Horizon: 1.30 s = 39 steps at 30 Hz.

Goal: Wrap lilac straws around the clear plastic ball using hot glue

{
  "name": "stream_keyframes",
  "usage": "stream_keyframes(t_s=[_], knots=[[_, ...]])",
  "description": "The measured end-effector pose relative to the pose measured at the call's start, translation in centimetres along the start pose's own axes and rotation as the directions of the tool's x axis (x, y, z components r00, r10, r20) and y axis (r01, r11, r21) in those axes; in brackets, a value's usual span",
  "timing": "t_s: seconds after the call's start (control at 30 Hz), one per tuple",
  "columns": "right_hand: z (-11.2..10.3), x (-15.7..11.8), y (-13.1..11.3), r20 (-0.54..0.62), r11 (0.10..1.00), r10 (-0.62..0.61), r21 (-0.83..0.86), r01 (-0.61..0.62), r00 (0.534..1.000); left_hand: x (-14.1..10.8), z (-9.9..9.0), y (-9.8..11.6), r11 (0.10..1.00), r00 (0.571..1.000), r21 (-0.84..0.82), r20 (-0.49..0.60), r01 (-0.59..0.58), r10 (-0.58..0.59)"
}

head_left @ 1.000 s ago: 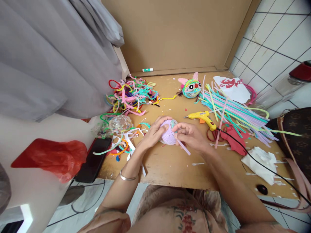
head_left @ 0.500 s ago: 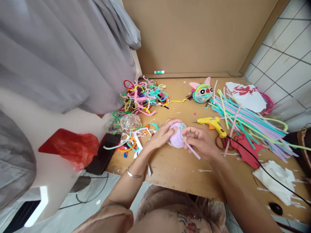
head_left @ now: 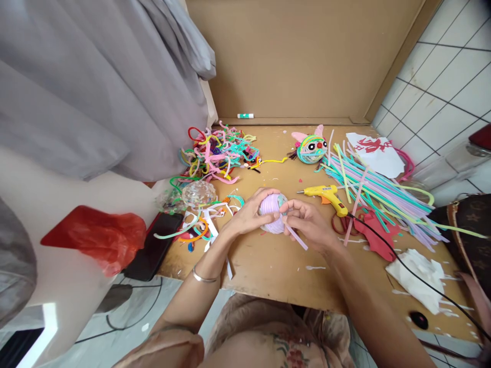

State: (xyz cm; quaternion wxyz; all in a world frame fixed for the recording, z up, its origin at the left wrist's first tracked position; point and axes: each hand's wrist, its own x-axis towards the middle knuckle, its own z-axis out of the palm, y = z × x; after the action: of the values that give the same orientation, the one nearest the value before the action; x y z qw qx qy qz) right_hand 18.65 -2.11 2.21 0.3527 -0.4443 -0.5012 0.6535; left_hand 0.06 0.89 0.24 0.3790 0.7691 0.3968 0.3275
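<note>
Near the table's front middle, my left hand (head_left: 251,213) is wrapped round a ball (head_left: 270,205) covered in rows of lilac pipe cleaner. A patch of the ball at its upper right shows greenish grey, without lilac. My right hand (head_left: 303,220) pinches a lilac pipe cleaner (head_left: 297,239) against the ball's right side, and its loose end sticks out toward the lower right. The fingertips partly hide where strip and ball meet. Just beyond my right hand lies a yellow hot glue gun (head_left: 326,196), its nozzle pointing left.
A tangle of pipe cleaners (head_left: 218,153) lies back left, beside a clear plastic piece (head_left: 198,193). Straight pipe cleaners (head_left: 383,199) spread on the right. A decorated ball with ears (head_left: 311,148) stands behind. Red felt (head_left: 378,232), a tissue (head_left: 416,278) and a black cord (head_left: 399,258) lie right.
The whole view has shifted slightly, so things appear farther left. My left thumb has moved down a little on the ball. Both hands keep their hold.
</note>
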Motion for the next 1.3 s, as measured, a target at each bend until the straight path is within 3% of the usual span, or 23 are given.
stream_keyframes(t_s=[1.3], knots=[[-0.51,0.05,0.4,0.089,0.994,-0.044,-0.1,0.053,0.995,-0.04,0.36,-0.22,1.0,1.0,-0.001,-0.011,-0.015,0.015]])
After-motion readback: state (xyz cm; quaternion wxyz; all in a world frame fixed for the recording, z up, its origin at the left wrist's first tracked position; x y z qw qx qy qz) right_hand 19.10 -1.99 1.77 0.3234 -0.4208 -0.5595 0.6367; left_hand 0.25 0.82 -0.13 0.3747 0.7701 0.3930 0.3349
